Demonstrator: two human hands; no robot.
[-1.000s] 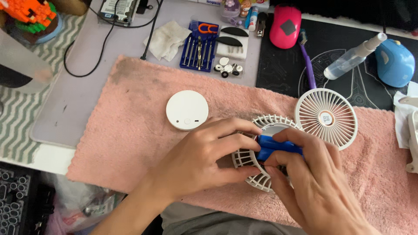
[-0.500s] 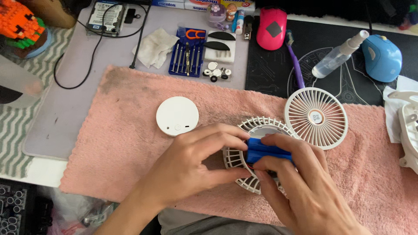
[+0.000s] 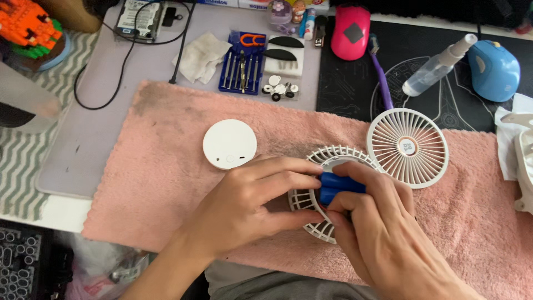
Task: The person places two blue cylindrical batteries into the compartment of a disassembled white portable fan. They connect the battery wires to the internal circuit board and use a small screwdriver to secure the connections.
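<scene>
While my right hand [image 3: 383, 233] is closed around the blue screwdriver handle [image 3: 340, 188], I'd press it straight down, judging that a tilt could slip the tip. My left hand [image 3: 250, 211] curls around the white fan grille [image 3: 322, 222] lying under both hands on the pink towel [image 3: 161, 166], pinning it firmly.

A home hobby desk is serving as a small repair bench. A pink towel [image 3: 166, 166] is covering the near part of the grey desk mat [image 3: 89, 144]. At the far edge a blue case of small screwdrivers [image 3: 241, 69] is lying open, with two computer mice, pink [image 3: 350, 32] and blue [image 3: 494, 69], sitting to the right, and a toy-brick model [image 3: 30, 28] is standing far left.
</scene>
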